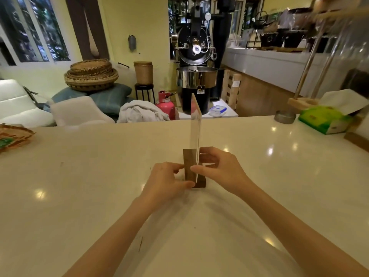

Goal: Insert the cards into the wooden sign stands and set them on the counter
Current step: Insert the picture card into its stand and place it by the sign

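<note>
While both of my hands work at the middle of the counter [79,176], the wooden sign stand [194,168] rests there with a card [195,124] standing upright in its slot, seen edge-on. My left hand [167,182] pinches the stand's near left side between thumb and fingers; my right hand [221,168] closes on the right side, its thumb against the card's foot. Toward the far right corner lies a green tissue box [321,119]; its printing is too blurred for me to read.
</note>
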The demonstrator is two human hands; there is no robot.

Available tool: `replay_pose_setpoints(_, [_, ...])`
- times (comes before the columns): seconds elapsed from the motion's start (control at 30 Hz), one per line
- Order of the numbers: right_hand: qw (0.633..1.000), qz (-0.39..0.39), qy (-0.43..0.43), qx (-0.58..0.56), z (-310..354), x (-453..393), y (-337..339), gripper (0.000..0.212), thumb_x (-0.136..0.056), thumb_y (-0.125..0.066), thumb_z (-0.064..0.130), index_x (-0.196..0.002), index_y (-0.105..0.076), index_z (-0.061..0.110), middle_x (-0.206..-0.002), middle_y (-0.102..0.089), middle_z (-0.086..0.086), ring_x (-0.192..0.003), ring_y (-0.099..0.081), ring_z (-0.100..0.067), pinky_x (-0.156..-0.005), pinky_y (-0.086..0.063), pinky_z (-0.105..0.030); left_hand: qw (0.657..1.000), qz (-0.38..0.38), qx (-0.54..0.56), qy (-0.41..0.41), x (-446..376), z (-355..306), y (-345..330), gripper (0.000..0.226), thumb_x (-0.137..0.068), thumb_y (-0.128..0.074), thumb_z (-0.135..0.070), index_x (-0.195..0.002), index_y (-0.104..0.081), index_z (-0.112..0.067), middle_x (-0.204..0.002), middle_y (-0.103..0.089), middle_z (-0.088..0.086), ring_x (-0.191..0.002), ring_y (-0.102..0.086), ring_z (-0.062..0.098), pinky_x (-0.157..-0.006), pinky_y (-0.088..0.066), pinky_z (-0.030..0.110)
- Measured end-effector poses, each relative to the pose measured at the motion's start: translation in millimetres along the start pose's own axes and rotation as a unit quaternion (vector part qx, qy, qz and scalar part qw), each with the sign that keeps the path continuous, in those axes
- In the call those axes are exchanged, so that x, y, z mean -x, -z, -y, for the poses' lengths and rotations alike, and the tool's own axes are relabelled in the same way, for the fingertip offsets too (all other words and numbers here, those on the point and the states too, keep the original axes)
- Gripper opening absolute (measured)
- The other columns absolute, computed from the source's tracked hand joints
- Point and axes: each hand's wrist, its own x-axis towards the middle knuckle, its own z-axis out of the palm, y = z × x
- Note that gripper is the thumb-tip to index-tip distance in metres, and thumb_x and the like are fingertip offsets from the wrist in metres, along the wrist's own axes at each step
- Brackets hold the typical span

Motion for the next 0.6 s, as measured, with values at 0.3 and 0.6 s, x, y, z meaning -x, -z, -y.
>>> replay_pose_setpoints(0.3, [0.997,-0.043,0.006,-0.068,-2,4,-6,0.027,-0.072,-0.073,0.008,-0.093,-0.063,0.022,-0.080,-0.067,0.012,-0.074,-0.066,0.006,-0.072,-0.052,-0.009,0.996,0.059,-0.003,-0.071,-7,11,-12,0.046,-0.073,-0.072,-0.020,-0.117,-0.061,-0.015,-0.105,-0.072,0.010,-0.093,-0.065,0.021,-0.088,-0.048,0.025])
replay_pose_setpoints(0.6, [0.996,-0.070,0.018,-0.042,-8,2,2,0.027,-0.075,-0.068,0.003,-0.101,-0.066,0.008,-0.075,-0.063,0.018,-0.068,-0.063,0.013,-0.067,-0.049,-0.004,0.993,0.069,-0.022,-0.090,-18,2,-24,0.049,-0.076,-0.070,-0.022,-0.123,-0.055,-0.013,-0.113,-0.070,0.010,-0.102,-0.064,0.021,-0.079,-0.038,0.012])
